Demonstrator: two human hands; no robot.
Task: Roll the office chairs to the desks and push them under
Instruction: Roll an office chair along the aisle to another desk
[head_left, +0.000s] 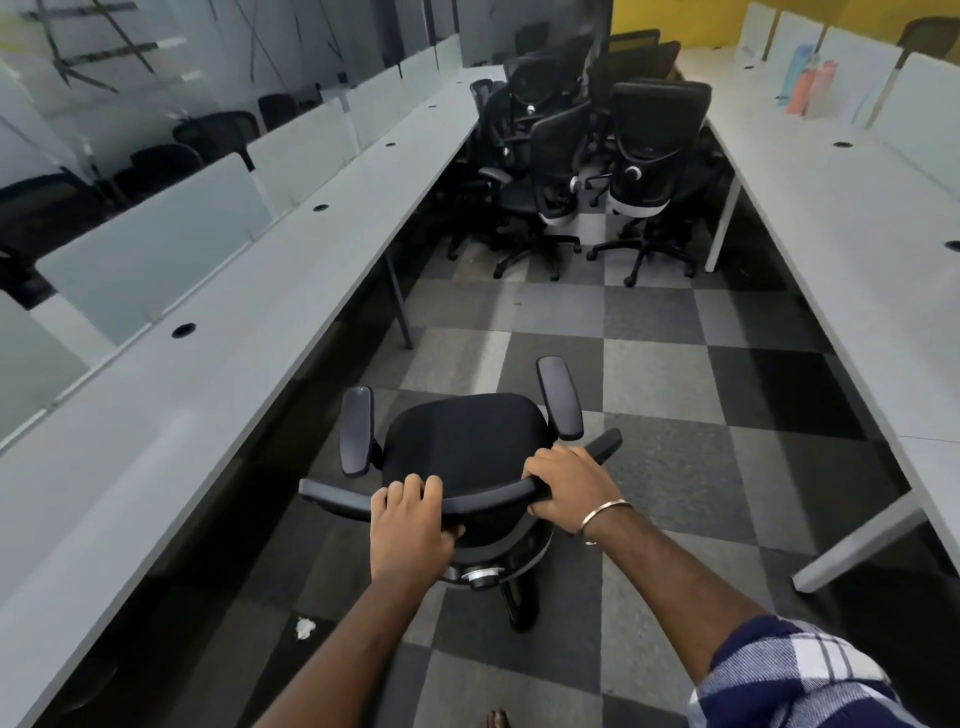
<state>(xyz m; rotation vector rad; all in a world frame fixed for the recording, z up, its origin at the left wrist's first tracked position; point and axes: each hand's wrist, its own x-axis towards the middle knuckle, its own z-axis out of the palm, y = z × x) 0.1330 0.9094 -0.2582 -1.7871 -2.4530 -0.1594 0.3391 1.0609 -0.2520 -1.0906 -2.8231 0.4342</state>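
Head view. Chair in the aisle on the checkered carpet, between the left counter and the right counter, apart from both, nearer the left one. Seen from above and behind: seat, two armrests, curved top rail of the back.

Left hand curled over the top rail left of centre, fingers over the top edge, thumb under. Right hand gripping the same rail at its right part, fingers wrapped over; bracelet on that wrist, checked sleeve at the lower right.

Ahead, a cluster of chairs crowding the far end of the aisle, filling the gap between the two counters. Open carpet between the held chair and that cluster. Slanted counter leg on the left, just ahead of the chair; white leg on the right, close beside the right arm.

Frosted dividers along the back of the left counter, more chairs behind them. Bottles on the far right counter. Scrap of white paper on the carpet near the left arm.
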